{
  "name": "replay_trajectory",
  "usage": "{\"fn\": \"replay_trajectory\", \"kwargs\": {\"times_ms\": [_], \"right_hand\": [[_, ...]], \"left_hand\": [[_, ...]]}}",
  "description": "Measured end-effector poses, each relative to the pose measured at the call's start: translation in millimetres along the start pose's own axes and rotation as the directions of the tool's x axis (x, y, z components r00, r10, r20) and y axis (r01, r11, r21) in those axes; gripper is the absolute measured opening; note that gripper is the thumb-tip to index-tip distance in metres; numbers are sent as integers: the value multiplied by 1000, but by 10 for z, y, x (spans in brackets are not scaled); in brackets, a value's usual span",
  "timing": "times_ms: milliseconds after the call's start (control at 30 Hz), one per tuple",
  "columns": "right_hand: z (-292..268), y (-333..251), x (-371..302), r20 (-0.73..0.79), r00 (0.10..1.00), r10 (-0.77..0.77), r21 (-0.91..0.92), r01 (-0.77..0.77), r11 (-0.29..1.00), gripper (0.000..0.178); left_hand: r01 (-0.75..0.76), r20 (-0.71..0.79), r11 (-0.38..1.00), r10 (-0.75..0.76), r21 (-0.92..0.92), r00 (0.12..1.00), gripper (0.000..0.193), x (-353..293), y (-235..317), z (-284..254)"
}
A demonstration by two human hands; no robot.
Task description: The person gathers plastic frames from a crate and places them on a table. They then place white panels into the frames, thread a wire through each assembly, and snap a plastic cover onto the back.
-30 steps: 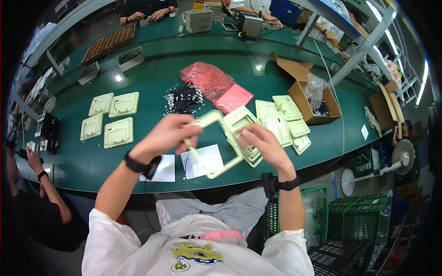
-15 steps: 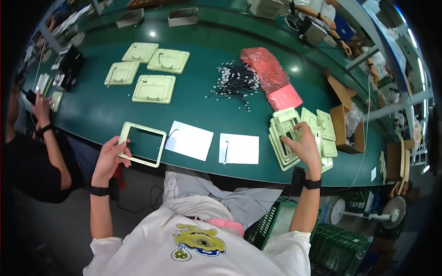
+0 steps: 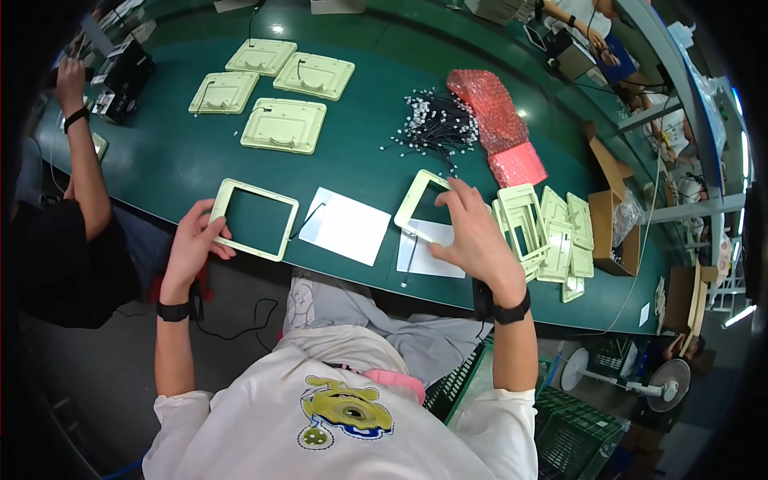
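My left hand [image 3: 196, 240] grips the left side of a pale yellow-green plastic frame [image 3: 293, 228], a rectangle with an open middle, at the table's near edge. In my right hand [image 3: 480, 240] is a second such frame [image 3: 410, 200], tilted above a white rectangular panel [image 3: 448, 264] with a short black cable. My fingers hide part of that frame's right side. Between the hands lies another white panel [image 3: 346, 226], also with a black cable. Right of my right hand stands a stack of frames [image 3: 520, 196], beside several pale yellow-green covers [image 3: 558, 252].
Several pale covers [image 3: 284, 126] with cables lie at the far left of the green table [image 3: 360, 152]. A pile of black cables [image 3: 440, 124] sits near red bubble wrap [image 3: 488, 104]. An open cardboard box [image 3: 624, 224] stands right. A co-worker's arm [image 3: 88, 160] is at left.
My right hand has lifted a frame off the stack and carried it left over the right white panel. The left hand still holds its frame. The co-worker's arm at left has moved farther up.
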State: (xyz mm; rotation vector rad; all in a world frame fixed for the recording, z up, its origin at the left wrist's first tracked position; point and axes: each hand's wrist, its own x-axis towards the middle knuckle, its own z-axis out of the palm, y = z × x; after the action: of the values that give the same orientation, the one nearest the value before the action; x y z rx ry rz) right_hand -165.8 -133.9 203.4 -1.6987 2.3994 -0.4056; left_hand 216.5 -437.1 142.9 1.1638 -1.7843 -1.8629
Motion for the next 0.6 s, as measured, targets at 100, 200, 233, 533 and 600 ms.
{"fn": "replay_trajectory", "kwargs": {"times_ms": [100,200,233,533,600], "right_hand": [[153,82,36,20,999,-35,-83,37,996,69],[139,40,1,16,997,-81,-150,82,985,70],[80,-42,-102,35,996,-79,-72,81,994,70],[299,-323,-581,91,994,-65,107,55,993,73],[318,-317,-602,66,997,-43,98,37,995,73]], "left_hand": [[-61,-54,988,69,143,996,31,-13,133,276],[-146,-98,799,248,584,964,36,-1,189,410],[-141,-100,801,243,582,965,36,36,139,413],[-147,-17,373,402,916,915,45,20,373,790],[-445,170,353,595,823,785,52,-1,439,881]]}}
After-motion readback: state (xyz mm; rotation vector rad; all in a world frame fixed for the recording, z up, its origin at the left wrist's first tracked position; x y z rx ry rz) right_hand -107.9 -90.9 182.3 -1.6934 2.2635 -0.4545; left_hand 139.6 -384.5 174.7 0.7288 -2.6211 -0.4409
